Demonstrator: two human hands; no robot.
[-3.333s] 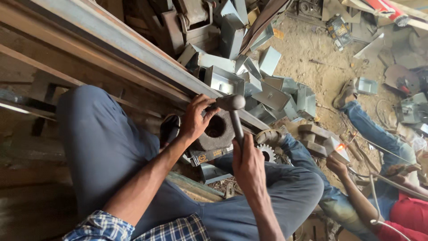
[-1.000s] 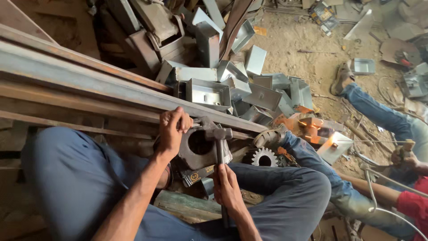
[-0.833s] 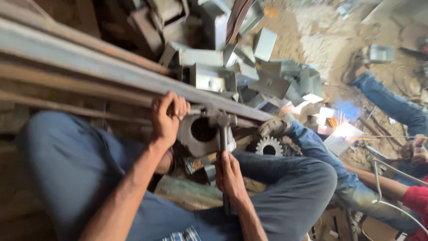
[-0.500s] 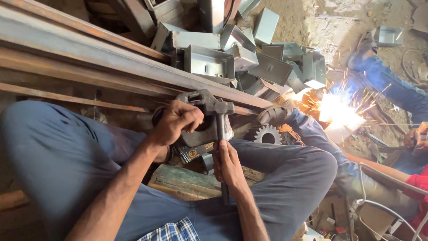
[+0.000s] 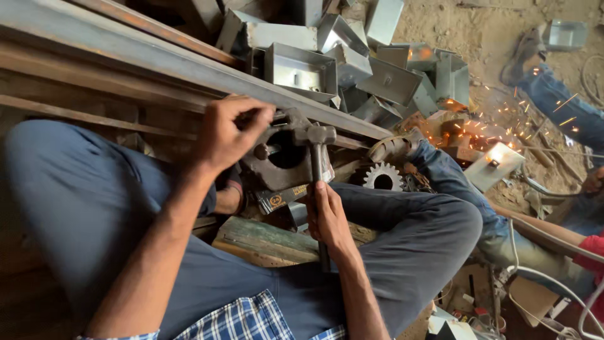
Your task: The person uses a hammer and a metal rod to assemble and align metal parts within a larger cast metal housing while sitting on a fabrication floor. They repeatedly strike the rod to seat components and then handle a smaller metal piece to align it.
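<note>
From the head camera, looking down: half a second ago a big bright white flash lit the ground on the right. Now it has shrunk to small orange sparks [image 5: 503, 135] near another person's leg [image 5: 453, 189]. The left hand [image 5: 229, 132] was curled low over the round metal block then; now it sits a bit higher and the block's dark hole shows. The hammer has hardly moved.

The left hand is closed tight around something small at the top left edge of the metal block [image 5: 283, 154]. What it pinches is hidden by the fingers. The block lies just below a long steel beam [image 5: 157, 60] and between the person's knees.

The right hand [image 5: 327, 217] is wrapped shut around the hammer [image 5: 316, 151] handle. The hammer head rests on the block's right side, just above this hand.

A toothed gear [image 5: 382, 178] lies just right of the block. Grey metal boxes [image 5: 302, 66] are piled behind the beam.
</note>
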